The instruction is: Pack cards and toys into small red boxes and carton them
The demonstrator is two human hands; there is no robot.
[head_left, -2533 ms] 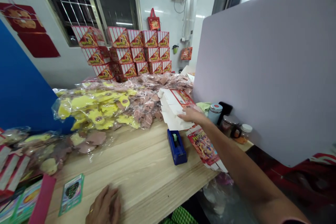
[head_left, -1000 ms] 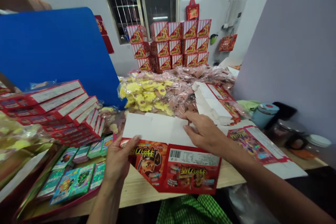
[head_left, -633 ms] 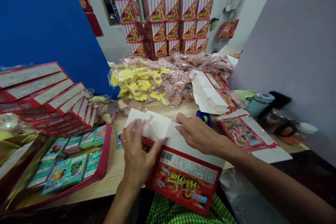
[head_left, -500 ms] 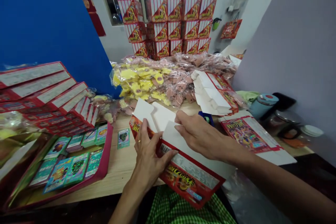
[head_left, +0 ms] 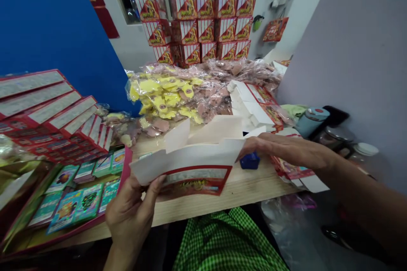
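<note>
Our left hand point(head_left: 132, 208) pinches the carton point(head_left: 203, 157) by its left end; our right hand point(head_left: 284, 148), grip hidden, meets its right; uneven pressure could crease it.

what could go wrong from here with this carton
The raised white flaps of the carton look thin and could crease or bend the wrong way. The right hand is close to the blue tape dispenser and might bump it. The left hand, gripping the carton's left end, is near the open box of cards and might knock some loose.
</note>
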